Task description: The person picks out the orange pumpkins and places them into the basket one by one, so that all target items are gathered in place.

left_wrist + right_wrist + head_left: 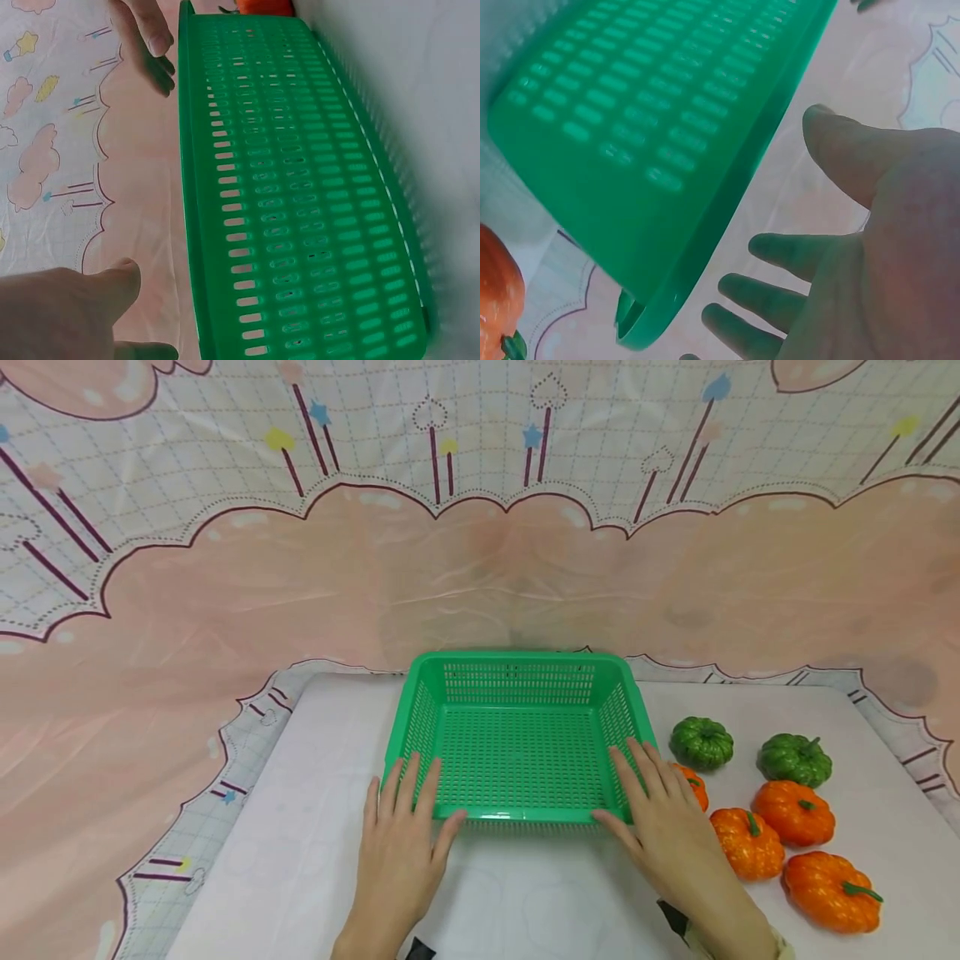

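A green perforated plastic basket (517, 815) stands on the white table with nothing inside it. Over its near left corner is my left hand (401, 852), fingers spread and pointing away from me. My right hand (671, 827) hovers at the near right corner, its fingers likewise spread and straight. In the left wrist view the basket's slotted side wall (300, 187) fills the middle, with the left thumb (120, 289) apart from the rim. The right wrist view shows the right hand (855, 247) palm side, its fingers just off the basket's rim (727, 217). Neither hand holds anything.
Right of the basket lie several small pumpkins: orange ones such as the front one (832, 893), and two green ones, one nearer the basket (701, 743) and one farther right (795, 760). A patterned pink-and-white cloth (480, 585) hangs behind the table (277, 860).
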Motion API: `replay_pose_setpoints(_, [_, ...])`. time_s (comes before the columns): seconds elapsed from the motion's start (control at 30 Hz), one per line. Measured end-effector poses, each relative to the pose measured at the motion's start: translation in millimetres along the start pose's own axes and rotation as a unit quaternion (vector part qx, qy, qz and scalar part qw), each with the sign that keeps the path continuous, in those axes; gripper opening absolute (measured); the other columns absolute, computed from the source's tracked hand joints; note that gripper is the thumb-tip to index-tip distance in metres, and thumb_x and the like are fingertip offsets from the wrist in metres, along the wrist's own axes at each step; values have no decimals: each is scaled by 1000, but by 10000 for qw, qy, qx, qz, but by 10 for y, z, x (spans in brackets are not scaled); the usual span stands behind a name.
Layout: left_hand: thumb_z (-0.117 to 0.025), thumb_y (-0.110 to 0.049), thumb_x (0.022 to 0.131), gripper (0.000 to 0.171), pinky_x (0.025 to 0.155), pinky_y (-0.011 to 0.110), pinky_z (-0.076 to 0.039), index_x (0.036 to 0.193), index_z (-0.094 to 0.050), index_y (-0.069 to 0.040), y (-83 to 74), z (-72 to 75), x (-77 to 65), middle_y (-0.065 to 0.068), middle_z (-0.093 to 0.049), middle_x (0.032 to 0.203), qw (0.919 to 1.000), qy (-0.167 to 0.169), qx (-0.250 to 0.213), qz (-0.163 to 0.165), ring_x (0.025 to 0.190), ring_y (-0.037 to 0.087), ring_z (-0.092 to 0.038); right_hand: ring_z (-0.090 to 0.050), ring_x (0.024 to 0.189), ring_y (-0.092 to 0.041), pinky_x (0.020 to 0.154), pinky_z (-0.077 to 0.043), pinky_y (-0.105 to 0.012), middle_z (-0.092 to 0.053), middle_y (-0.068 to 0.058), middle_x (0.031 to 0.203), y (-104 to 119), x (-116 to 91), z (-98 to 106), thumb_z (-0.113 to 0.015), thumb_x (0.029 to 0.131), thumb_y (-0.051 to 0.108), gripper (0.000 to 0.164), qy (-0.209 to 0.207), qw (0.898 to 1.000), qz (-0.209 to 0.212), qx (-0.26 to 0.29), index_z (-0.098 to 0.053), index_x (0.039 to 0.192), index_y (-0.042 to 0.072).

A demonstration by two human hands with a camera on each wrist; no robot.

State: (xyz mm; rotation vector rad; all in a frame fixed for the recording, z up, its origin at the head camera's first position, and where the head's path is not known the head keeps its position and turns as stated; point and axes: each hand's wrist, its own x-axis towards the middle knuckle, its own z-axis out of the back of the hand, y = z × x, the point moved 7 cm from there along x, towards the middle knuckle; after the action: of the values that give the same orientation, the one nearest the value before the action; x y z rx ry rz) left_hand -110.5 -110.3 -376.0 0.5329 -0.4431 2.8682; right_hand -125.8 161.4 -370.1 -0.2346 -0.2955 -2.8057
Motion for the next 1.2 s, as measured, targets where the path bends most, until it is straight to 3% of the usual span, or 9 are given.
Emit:
replay_pose_setpoints(0.23, [-61,-41,97,64,115,58,-21,147,-45,-5,61,7,27,21,-43,151,9996,-229,-176,48,141,40,-35,-32,140,-42,110,-30,-61,-34,-23,154,-71,26,19,-65,94,44,77,-219,9997,106,-44,-35,152,4])
replay_pose_setpoints(0.47, [-65,-35,95,61,112,57,-27,143,-49,-2,116,15,58,24,-47,145,9981,-566,-248,-58,136,41,-40,-35,136,-45,106,-33,-63,-36,-24,151,-153,46,41,-65,95,40,73,-336,9994,94,-9,-36,151,3])
replay_pose_setpoints(0.93, [-66,-27,95,50,105,55,-36,137,-54,-1,279,9,103,21,-53,138,9933,-1029,-515,61,127,40,-47,-41,129,-43,103,-38,-60,-44,-26,143,-266,76,108,-71,92,32,70,-865,9958,276,105,-42,146,-2])
replay_pose_setpoints(1.2, [-66,-25,96,50,102,54,-41,137,-53,0,398,1,134,22,-53,136,9914,-1069,-691,300,127,40,-48,-42,127,-45,99,-40,-63,-43,-28,143,-354,59,128,-74,90,28,71,-867,9960,103,205,-42,145,-3])
